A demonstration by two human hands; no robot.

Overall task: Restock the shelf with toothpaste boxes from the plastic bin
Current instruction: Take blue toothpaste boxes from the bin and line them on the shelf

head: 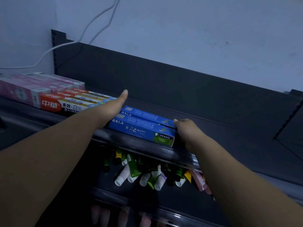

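Two blue toothpaste boxes (142,126) lie side by side at the front edge of the shelf (213,136). The left grip (114,108), flat with thumb spread, presses their left ends; the right grip (185,130) clamps their right ends. Uneven squeezing could tip the front box over the lip.

Two blue toothpaste boxes (144,126) lie flat, side by side, along the near edge of the dark shelf (213,128), with green patches at their right ends. The left hand (114,110) meets their left ends and the right hand (186,130) grips their right ends. Red-and-white boxes (65,104) lie to their left, and pink boxes (24,89) lie farther left.
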